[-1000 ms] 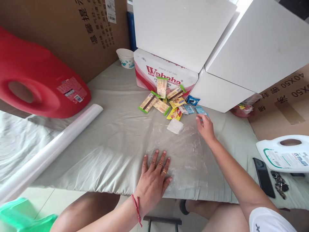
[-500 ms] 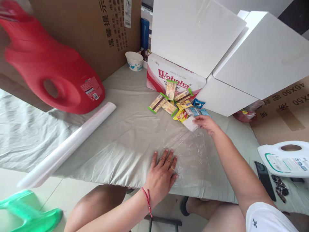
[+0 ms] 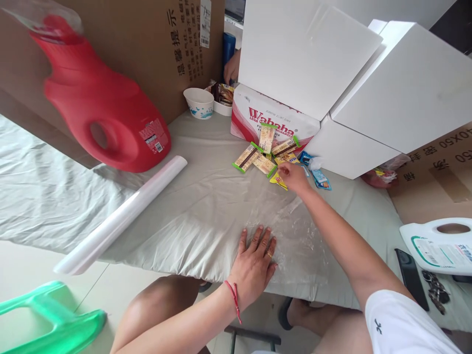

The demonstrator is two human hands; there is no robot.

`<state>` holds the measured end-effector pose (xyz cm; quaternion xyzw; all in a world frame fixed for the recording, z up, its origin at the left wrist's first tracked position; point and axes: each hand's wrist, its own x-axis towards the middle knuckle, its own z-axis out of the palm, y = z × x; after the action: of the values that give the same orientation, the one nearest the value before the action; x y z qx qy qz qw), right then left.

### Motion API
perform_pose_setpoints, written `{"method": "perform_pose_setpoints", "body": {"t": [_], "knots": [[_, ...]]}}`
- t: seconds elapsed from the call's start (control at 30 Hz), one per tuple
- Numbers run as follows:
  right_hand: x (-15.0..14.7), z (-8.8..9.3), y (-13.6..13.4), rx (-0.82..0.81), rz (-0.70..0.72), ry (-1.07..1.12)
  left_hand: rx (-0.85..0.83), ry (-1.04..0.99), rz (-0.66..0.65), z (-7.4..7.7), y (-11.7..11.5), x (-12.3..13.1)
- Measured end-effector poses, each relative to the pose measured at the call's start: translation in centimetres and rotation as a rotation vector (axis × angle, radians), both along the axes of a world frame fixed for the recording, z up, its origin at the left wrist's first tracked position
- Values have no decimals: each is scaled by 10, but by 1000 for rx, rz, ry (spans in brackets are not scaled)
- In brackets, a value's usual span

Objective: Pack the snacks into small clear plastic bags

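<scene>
My left hand [image 3: 254, 263] lies flat with fingers spread on the grey cloth, at the edge of a sheet of clear plastic film [image 3: 298, 241]. My right hand [image 3: 294, 178] is over the snack pile, fingers curled in at a yellow snack packet [image 3: 278, 182]; what they grip, if anything, is hidden. Left of it lie green-ended snack bars [image 3: 245, 156], one leaning on the Wahaha box [image 3: 243, 110]. Behind my fingers is another yellow packet [image 3: 288, 158]. Blue packets [image 3: 320, 179] and a crumpled whitish piece [image 3: 315, 163] are to the right.
A white roll [image 3: 125, 211] lies at left beside a red jug [image 3: 110, 113]. Farther back stand a paper bowl [image 3: 199, 102] and a white tray [image 3: 223, 109] of snacks, with another person's hand [image 3: 232, 67] above. White boxes [image 3: 283, 54] rise behind; a phone [image 3: 411, 278] and white jug [image 3: 435, 246] are right.
My right hand has let go of the white piece and moved left to the yellow packet. My left hand stays flat. Another person's hand has appeared at the back.
</scene>
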<state>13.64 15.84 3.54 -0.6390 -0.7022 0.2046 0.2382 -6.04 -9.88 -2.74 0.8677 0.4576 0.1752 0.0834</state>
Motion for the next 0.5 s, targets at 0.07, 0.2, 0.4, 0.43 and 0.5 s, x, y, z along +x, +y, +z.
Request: {"method": "perform_pose_setpoints", "body": {"t": [0.07,0.2,0.4,0.43,0.5], "knots": [[-29,-6,11,46,69,-203,-7,5,-9,0,1,0],[-59,-10,21,30,98,-573,-22,12,-16,2,3,0],[-41,4,-1,-12,128,-679,-20,11,-20,3,3,0],[-32,10,-6,-27,136,-680,-19,12,-19,3,2,0],[-11,24,-14,-49,124,-689,-16,14,-17,3,2,0]]}}
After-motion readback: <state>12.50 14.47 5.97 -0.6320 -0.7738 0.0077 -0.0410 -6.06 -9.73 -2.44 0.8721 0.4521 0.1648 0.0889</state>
